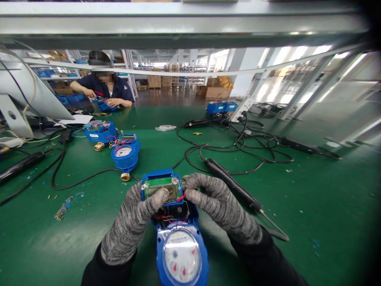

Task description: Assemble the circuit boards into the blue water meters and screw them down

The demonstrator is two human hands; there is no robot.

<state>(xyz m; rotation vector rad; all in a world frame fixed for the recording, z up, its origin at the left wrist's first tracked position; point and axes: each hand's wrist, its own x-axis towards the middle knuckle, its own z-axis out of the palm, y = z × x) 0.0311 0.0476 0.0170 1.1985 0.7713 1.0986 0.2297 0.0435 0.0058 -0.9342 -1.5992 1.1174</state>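
Observation:
A blue water meter [181, 254] with a round white dial lies on the green table in front of me. Its upper housing is open, showing a green circuit board [162, 187] with a small display, plus red and black wires beneath. My left hand [135, 218], in a grey knit glove, presses its thumb on the board. My right hand [214, 198], gloved the same way, pinches the board's right edge by the red wire. An electric screwdriver [232, 184] lies just right of my right hand.
Two more blue meters [126, 153] [99, 133] lie at the middle left, others [222, 107] at the back. Black cables [238, 147] loop across the green table [312, 206]. A monitor back [26, 91] stands at left. A person in dark blue [104, 89] works opposite.

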